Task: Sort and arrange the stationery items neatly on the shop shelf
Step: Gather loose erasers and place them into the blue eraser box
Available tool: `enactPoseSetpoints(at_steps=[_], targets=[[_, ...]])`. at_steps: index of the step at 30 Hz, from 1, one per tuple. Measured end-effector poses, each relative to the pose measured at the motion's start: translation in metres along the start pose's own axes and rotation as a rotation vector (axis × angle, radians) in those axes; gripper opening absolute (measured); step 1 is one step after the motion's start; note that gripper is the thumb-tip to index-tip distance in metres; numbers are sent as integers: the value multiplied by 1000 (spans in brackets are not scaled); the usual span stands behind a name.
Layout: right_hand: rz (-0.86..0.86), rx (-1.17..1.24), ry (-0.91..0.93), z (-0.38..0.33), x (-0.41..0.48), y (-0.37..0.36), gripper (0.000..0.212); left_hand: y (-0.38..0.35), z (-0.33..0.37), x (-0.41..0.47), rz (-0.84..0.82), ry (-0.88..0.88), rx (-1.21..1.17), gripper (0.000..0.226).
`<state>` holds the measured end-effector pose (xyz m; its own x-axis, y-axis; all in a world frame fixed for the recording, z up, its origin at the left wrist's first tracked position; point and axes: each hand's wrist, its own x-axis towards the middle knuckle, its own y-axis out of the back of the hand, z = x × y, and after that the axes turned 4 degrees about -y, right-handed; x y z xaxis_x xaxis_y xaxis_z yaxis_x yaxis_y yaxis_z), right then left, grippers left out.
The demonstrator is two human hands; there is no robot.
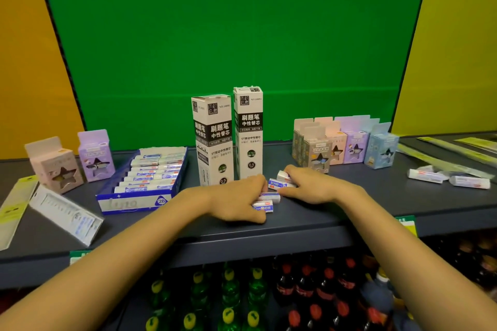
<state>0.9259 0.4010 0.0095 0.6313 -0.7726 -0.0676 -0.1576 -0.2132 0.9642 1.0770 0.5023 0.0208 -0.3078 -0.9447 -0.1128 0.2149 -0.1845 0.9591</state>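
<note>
Fingers (258, 191) of both hands gather loose erasers (265, 203) on shelf (376, 196)

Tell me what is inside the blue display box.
The blue display box holds rows of wrapped erasers, nearly filling it. Anything beneath them is covered.

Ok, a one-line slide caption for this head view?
Left hand and right hand gather loose erasers before two upright refill boxes on the shelf, eraser tray alongside.
</note>
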Motion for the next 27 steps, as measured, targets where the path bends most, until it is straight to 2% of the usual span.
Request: enactPoseSetpoints(at_steps=[4,10,15,18,27], targets=[[-15,-23,10,-2,-1,1,41,5,3,2,-72,74,11,38],[72,57,51,1,-13,-3,25,4,6,-1,-46,63,80,28],[198,133,95,-3,-30,-3,26,-2,3,-12,12,48,113,30],[270,220,135,-10,-42,2,20,-3,2,-24,66,28,97,30],[338,335,314,-60,-68,21,15,18,-26,-113,235,-25,-107,27]])
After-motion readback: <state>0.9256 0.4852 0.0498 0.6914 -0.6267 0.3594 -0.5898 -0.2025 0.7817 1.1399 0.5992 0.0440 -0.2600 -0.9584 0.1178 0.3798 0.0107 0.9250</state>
